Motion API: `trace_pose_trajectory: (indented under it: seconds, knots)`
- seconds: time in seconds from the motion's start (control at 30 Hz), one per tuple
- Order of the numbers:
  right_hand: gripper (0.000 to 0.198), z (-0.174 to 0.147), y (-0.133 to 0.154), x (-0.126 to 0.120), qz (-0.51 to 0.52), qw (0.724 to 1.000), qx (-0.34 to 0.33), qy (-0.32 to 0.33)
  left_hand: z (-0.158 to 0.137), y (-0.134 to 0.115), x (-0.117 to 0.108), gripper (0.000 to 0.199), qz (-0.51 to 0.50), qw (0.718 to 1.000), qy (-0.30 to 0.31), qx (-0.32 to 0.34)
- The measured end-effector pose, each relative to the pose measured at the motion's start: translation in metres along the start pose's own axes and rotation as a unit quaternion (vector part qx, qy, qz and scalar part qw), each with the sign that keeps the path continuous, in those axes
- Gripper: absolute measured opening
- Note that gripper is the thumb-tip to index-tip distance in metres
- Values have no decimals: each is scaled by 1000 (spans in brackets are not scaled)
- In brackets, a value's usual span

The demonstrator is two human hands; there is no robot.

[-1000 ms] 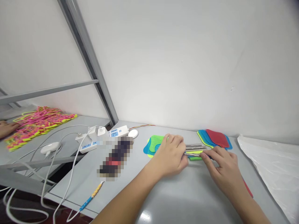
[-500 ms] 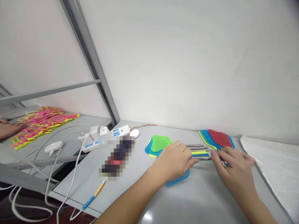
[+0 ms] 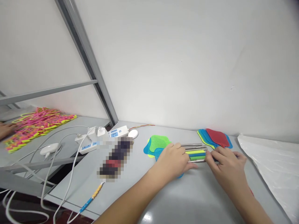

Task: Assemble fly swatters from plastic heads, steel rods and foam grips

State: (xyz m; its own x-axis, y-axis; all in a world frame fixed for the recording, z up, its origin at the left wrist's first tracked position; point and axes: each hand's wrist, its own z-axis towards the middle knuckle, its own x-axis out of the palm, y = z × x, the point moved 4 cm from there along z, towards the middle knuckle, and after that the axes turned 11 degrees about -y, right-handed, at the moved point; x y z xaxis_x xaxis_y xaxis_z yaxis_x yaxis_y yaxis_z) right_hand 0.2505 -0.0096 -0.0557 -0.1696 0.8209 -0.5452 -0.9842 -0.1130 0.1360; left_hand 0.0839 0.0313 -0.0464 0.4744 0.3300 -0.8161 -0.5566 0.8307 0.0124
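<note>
While our L hand (image 3: 175,160) grips a steel rod (image 3: 197,161) at L, our R hand (image 3: 225,163) pinches it at R | rod btwn hands, over gray surface (image 3: 198,196) | blue mesh head (image 3: 158,152) by L hand | we'd keep both grips aligned w/o bending it

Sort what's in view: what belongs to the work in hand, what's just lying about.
Seems part of the work: metal rods, coloured handles, green mesh piece, red paddle.

Apparently just lying about: power strips, white disc, sleeved cable.
</note>
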Motion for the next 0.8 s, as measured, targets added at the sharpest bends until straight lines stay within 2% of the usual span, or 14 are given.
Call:
trace_pose_trajectory:
  seconds: [0.27,0.47,0.67,0.8]
  knots:
    - [36,0,16,-5,-52,998,-20,16,-2,2,11,66,22,999,18,-41]
    - [38,-2,15,0,-61,997,-16,36,-4,2,17,67,-6,999,-9,-33]
    - [43,-2,7,10,-29,996,29,85,0,7,12,46,-18,998,-47,-39]
    - [46,0,1,12,-14,990,78,118,4,15,-6,24,-71,987,-118,-82]
